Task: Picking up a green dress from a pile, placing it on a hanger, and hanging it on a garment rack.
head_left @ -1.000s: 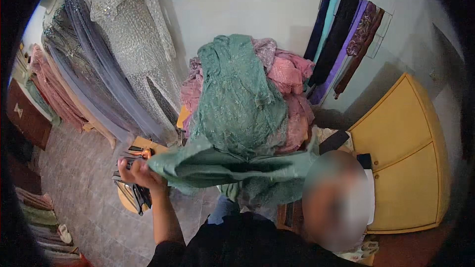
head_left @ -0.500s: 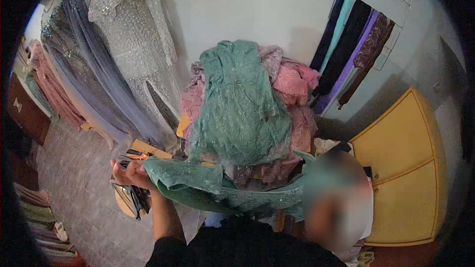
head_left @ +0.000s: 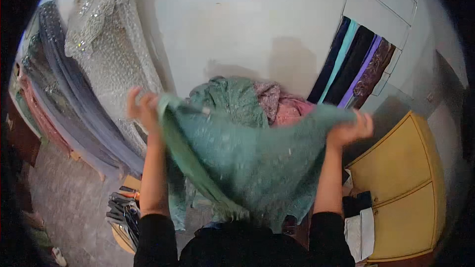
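Between my two raised hands hangs a green beaded garment [head_left: 257, 153], stretched wide and blurred by motion; its exact kind does not show. My left hand [head_left: 146, 108] is closed around one upper corner. At the opposite upper corner my right hand [head_left: 350, 129] grips the cloth at about the same height. A plainer green strip of it slants down from the left side, and the lower part drops in front of my black shirt. Behind it, partly covered, lies a heap with another green lace garment [head_left: 230, 96] and pink lace clothes [head_left: 292, 109].
A pale beaded gown [head_left: 111, 34] on a mannequin and a grey-blue gown [head_left: 74, 64] stand at left. Black hangers [head_left: 123, 212] rest on a stool at lower left. Folded fabrics [head_left: 354, 64] hang from a wall rack at right, above a yellow cabinet [head_left: 401, 178].
Both hands have risen, and the green garment has come up with them, now spread upright across the heap. The view has tilted up a little.
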Demonstrator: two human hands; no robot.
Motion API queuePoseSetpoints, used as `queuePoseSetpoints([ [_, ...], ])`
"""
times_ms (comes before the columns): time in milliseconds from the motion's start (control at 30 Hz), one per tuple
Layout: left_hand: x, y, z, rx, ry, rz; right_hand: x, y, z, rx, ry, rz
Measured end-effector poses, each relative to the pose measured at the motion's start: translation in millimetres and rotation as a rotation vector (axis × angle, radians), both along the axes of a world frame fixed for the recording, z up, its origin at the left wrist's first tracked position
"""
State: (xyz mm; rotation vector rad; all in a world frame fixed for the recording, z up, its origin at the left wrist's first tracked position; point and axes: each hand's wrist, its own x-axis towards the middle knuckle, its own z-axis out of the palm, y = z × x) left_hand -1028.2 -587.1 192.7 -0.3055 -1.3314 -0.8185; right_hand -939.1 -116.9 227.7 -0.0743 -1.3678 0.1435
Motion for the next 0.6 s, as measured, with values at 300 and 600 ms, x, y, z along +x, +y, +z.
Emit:
queuePoseSetpoints([
  [300,-70.5,73.7,-84.0,-0.368,-1.070,-0.188,-84.0,-107.1,-95.2,-0.208,-0.899,0.116],
  [600,-103.0,95.1,-144.3,-0.647,-0.988,-0.153,-52.8,-243.3,-194.4,0.387,-1.352,0.609],
])
